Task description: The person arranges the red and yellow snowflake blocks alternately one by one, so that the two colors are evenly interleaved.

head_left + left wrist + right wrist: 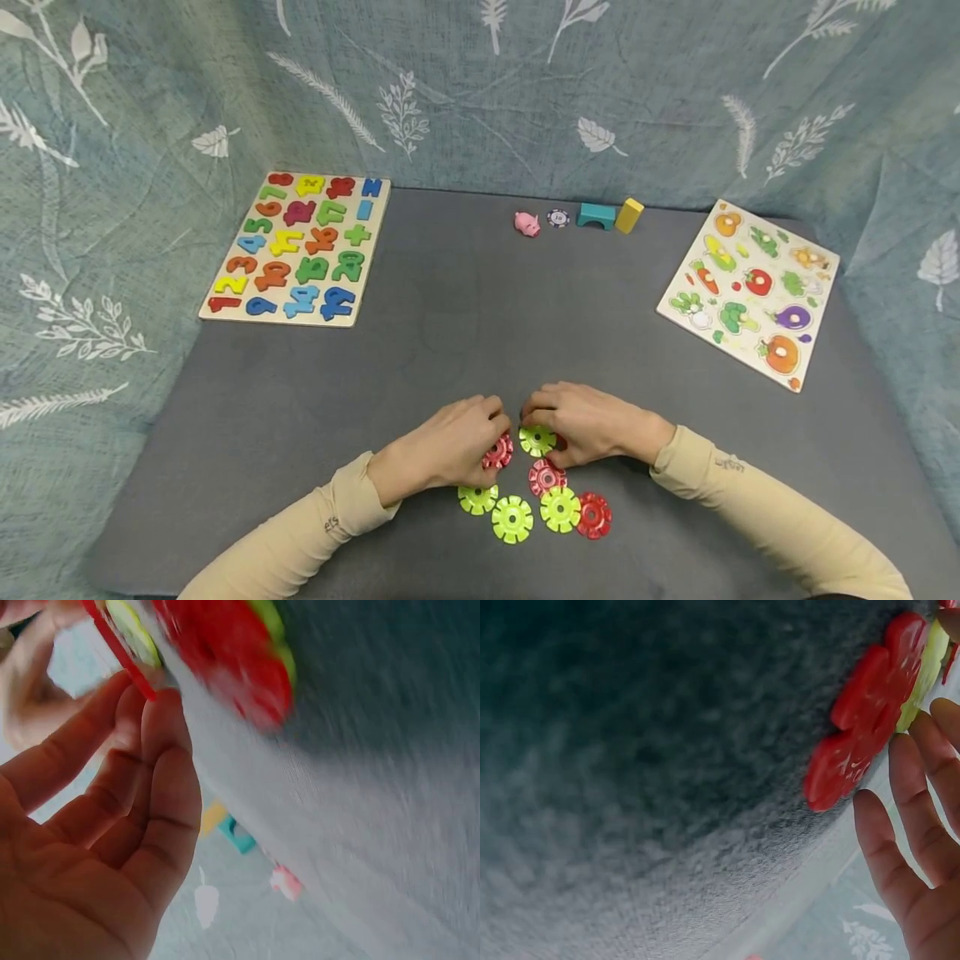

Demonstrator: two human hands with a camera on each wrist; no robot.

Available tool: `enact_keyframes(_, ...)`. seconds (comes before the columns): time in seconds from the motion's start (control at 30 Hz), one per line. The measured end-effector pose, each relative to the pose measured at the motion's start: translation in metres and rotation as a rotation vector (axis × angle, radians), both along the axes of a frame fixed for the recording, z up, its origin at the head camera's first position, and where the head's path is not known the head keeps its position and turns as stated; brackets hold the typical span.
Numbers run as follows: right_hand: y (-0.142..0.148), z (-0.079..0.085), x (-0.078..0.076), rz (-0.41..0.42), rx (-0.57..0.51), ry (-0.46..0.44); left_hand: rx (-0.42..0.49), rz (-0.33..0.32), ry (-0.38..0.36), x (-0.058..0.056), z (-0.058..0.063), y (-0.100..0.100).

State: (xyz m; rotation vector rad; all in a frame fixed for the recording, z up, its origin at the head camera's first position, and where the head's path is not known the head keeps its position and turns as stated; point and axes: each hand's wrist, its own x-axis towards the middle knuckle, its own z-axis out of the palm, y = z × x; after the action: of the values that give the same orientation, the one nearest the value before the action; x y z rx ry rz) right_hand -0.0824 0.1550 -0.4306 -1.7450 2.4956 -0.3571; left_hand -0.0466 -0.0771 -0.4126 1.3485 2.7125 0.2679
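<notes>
My left hand (453,442) pinches a red notched disc (498,451) between fingertips and thumb. In the left wrist view that disc (120,652) appears edge-on at the fingertips. Across from it, my right hand (592,423) holds a yellow-green notched disc (537,440), its edge (924,679) at the fingertips in the right wrist view. Below the hands lie a pinkish-red disc (547,478), yellow-green discs (512,520) and a red disc (595,516), some overlapping. Part of another red disc (561,442) shows beside my right thumb.
A number puzzle board (360,287) lies at the back left, a vegetable puzzle board (738,287) at the right. Along the back edge stand a pink pig (527,224), a poker chip (558,218), a teal arch block (596,214) and a yellow block (629,215). Patterned cloth hangs behind.
</notes>
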Motion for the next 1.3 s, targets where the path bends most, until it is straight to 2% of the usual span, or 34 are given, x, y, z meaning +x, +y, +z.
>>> enact_keyframes(0.13, -0.002, -0.001, 0.001, 0.006, 0.007, 0.044, 0.048, 0.067, -0.017, -0.013, 0.004, -0.01)
enact_keyframes(0.27, -0.004, -0.002, 0.002, 0.011, 0.018, 0.08, 0.075, 0.178, -0.041, -0.03, 0.007, -0.025)
enact_keyframes(0.47, -0.004, -0.002, 0.002, 0.023, 0.018, 0.104, 0.056, 0.338, -0.042, -0.058, 0.007, -0.058)
enact_keyframes(0.67, -0.008, 0.002, 0.003, 0.05, 0.062, 0.162, 0.029, 0.45, -0.022, -0.077, 0.006, -0.088)
enact_keyframes(0.87, -0.01, 0.003, 0.003, 0.05, 0.08, 0.173, -0.027, 0.492, -0.041, -0.089, 0.005, -0.102)
enact_keyframes(1.07, -0.011, 0.004, 0.0, 0.053, 0.041, 0.137, -0.065, 0.492, -0.079, -0.09, 0.006, -0.106)
enact_keyframes(1.3, -0.02, 0.013, -0.018, -0.021, -0.025, 0.055, -0.073, 0.471, -0.066, -0.091, 0.007, -0.107)
